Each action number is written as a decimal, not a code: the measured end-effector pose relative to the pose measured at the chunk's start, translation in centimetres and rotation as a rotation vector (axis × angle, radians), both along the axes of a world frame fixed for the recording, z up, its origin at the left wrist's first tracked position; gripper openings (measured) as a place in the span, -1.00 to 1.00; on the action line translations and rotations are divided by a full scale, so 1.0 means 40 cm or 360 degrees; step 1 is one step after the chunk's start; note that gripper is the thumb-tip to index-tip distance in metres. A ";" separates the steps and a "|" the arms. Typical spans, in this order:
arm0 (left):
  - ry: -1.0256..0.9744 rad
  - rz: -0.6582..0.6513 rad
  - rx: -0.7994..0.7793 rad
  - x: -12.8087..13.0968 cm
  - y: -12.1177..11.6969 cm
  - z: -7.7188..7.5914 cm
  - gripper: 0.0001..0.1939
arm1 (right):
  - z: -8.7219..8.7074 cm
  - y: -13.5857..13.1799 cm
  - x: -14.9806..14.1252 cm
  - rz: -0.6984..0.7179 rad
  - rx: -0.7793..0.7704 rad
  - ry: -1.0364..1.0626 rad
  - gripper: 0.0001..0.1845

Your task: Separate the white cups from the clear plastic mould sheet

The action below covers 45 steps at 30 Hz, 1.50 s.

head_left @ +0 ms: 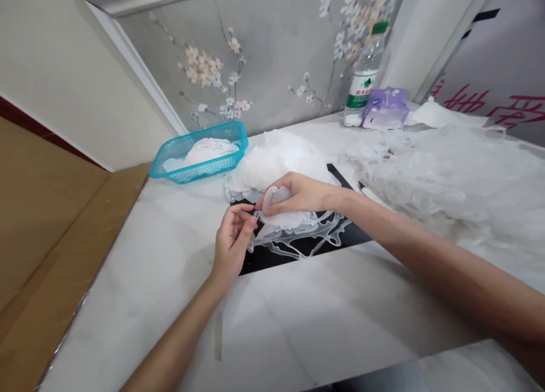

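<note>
A thin, translucent white rounded piece (276, 196) with a wavy edge is pinched between the thumb and fingers of my right hand (298, 193). Close by on the left, my left hand (234, 233) has its thumb and fingertips closed on a clear strip (256, 215) at the piece's edge. Whether strip and piece are joined is hard to see. Below both hands, clear cut-out sheets (306, 233) with looping frames lie on a black mat (272, 261). A heap of white translucent pieces (283, 156) rises just behind.
At the back left stands a blue plastic basket (193, 173) with white pieces inside. A large pile of clear scraps (434, 182) covers the right side. Against the wall are a water bottle (364, 79) and a purple tissue pack (386, 107). Cardboard (51, 210) borders the table's left edge.
</note>
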<state>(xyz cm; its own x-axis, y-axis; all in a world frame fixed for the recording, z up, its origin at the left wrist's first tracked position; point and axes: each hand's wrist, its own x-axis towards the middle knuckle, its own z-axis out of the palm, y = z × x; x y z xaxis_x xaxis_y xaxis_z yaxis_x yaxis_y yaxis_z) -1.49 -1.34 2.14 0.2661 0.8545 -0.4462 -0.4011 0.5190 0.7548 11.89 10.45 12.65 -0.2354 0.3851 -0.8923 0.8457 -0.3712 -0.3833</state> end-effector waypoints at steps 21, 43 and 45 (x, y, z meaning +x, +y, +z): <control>0.0059 -0.0190 0.0110 -0.005 0.009 -0.013 -0.79 | -0.019 -0.013 -0.005 -0.0073 0.0470 -0.0098 -0.70; -0.0129 -0.0208 0.0000 -0.005 0.012 0.004 -0.74 | 0.002 -0.013 0.004 -0.0583 -0.0154 -0.0176 -0.48; -0.0057 -0.0201 0.0089 -0.008 0.014 0.004 -0.75 | 0.016 0.004 0.011 -0.0510 -0.0221 -0.0215 -0.52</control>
<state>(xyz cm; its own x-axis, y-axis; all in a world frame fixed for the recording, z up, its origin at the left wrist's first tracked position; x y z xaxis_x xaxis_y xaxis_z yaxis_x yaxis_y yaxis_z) -1.82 -0.76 2.28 0.3879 0.8366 -0.3869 -0.3628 0.5244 0.7703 12.32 10.60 13.28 0.0009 0.2936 -0.9559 0.7178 -0.6657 -0.2037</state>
